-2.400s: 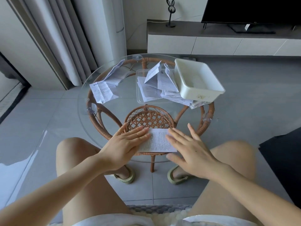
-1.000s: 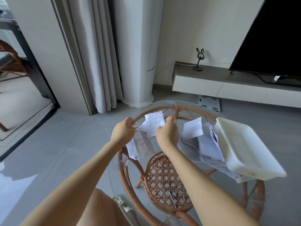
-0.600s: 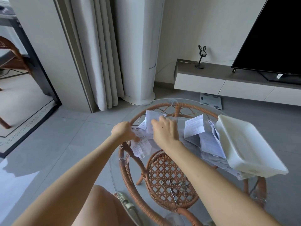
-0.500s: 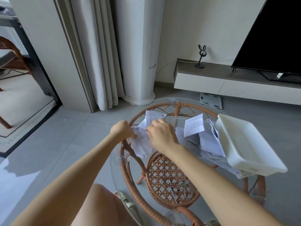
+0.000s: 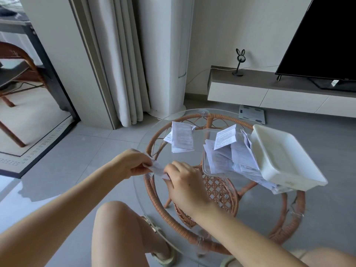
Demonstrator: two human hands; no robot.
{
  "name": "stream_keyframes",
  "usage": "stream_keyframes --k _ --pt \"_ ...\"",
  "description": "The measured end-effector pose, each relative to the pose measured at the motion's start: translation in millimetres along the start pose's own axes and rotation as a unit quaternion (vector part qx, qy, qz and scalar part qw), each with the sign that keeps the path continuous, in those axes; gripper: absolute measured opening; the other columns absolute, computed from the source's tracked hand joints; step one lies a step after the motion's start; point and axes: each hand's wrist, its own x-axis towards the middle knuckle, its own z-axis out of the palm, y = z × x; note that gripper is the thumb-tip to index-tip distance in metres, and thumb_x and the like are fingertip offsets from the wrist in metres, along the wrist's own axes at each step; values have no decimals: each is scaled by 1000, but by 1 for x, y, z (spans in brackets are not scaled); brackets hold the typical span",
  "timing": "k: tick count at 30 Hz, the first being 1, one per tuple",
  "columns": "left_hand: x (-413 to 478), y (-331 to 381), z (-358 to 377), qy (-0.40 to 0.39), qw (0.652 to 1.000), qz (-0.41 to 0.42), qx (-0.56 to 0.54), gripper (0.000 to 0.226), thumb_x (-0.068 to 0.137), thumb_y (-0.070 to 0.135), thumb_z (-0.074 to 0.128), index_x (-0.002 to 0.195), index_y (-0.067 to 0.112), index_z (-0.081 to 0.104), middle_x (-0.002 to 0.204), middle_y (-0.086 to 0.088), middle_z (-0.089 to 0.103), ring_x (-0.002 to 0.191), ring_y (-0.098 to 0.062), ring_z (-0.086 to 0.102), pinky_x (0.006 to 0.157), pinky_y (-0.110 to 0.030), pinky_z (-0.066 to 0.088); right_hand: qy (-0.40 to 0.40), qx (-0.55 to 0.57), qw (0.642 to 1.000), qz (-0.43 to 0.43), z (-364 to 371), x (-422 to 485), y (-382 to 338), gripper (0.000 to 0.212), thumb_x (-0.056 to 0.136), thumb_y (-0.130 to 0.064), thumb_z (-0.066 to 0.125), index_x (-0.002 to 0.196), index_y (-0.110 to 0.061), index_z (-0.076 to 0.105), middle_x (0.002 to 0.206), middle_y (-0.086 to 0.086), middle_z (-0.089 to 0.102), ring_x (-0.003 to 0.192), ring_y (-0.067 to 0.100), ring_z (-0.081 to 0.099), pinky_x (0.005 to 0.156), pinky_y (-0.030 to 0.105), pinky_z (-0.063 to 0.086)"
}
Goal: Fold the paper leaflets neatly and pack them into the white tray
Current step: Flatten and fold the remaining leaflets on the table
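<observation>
Both hands hold one small paper leaflet (image 5: 158, 168) over the left edge of the round glass table (image 5: 192, 212). My left hand (image 5: 134, 163) pinches its left end and my right hand (image 5: 183, 182) grips its right end, hiding most of it. Another folded leaflet (image 5: 182, 139) lies at the table's far side. A pile of leaflets (image 5: 231, 155) fills a clear shallow tray (image 5: 204, 166). The white tray (image 5: 283, 157) rests tilted on that pile at the right, and it looks empty.
The glass top sits on a rattan frame (image 5: 210, 191). My bare knee (image 5: 115, 218) is below the hands. A curtain (image 5: 119, 60) and white column stand behind, a TV cabinet (image 5: 269, 89) at back right, and a scale (image 5: 251, 114) lies on the floor.
The flat leaflet I pressed on the near table edge is gone from view. Both hands reached to the far-left papers, took one leaflet, and have drawn it back toward me.
</observation>
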Motion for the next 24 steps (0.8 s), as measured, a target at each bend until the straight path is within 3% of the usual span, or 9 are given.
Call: stream_keyframes --k 4,6,10,12,14,17,19,21,24 --pt "-16 -9 20 -14 1000 8 14 4 81 -11 60 85 -10 62 75 -16 61 51 -15 62 48 -20 53 64 -32 995 -64 -30 -10 -5 21 73 6 57 61 -11 52 59 0 49 55 18 43 51 22 26" --pt "-22 -14 29 -32 998 52 34 28 83 -2 66 109 -6 58 94 -22 67 66 -18 68 57 -24 56 71 -1 996 -56 -46 -17 -4 22 75 5 57 62 -11 51 56 -2 44 51 14 36 50 20 22" --pt "-48 -16 42 -91 968 192 137 48 84 56 62 114 19 64 114 -6 67 98 -16 63 72 -15 47 27 222 958 182 -79 -27 10 21 80 1 64 72 -19 64 58 -8 56 52 11 50 49 22 40" --pt "-59 -17 47 -201 964 159 73 58 85 62 55 109 12 69 106 -4 71 97 -19 66 72 -20 51 23 297 903 308 -91 -32 24 24 78 1 69 74 -24 69 65 -7 67 60 11 61 60 24 48" --pt "-60 -23 53 -257 952 160 46 45 77 48 72 100 9 69 92 -4 70 86 -21 66 71 -27 53 53 349 842 408 -95 -38 37 23 76 1 73 69 -21 69 63 -7 68 61 9 60 65 25 48" --pt "-60 -32 70 -211 965 152 -37 43 64 11 84 102 0 65 93 -14 68 85 -26 66 75 -33 57 75 391 754 523 -94 -57 46 22 74 5 73 63 -14 68 65 1 68 66 17 60 71 33 49" --pt "-57 -37 80 -162 972 153 -78 40 66 2 79 103 -3 63 90 -15 67 80 -25 64 70 -31 55 31 385 732 561 -92 -70 45 25 74 7 69 57 -12 65 65 10 63 63 22 57 64 36 48" --pt "-55 -37 87 -101 967 217 84 26 78 0 74 101 4 64 74 0 67 68 -14 59 62 -23 49 -31 388 715 581 -93 -79 45 26 75 9 66 59 -10 59 64 14 58 51 24 55 49 30 48" --pt "-54 -43 95 19 853 371 367 42 83 17 72 123 21 58 94 8 69 84 -8 60 75 -20 48 -52 404 674 616 -93 -88 45 20 80 11 60 72 -5 53 55 10 61 41 23 59 44 31 47"
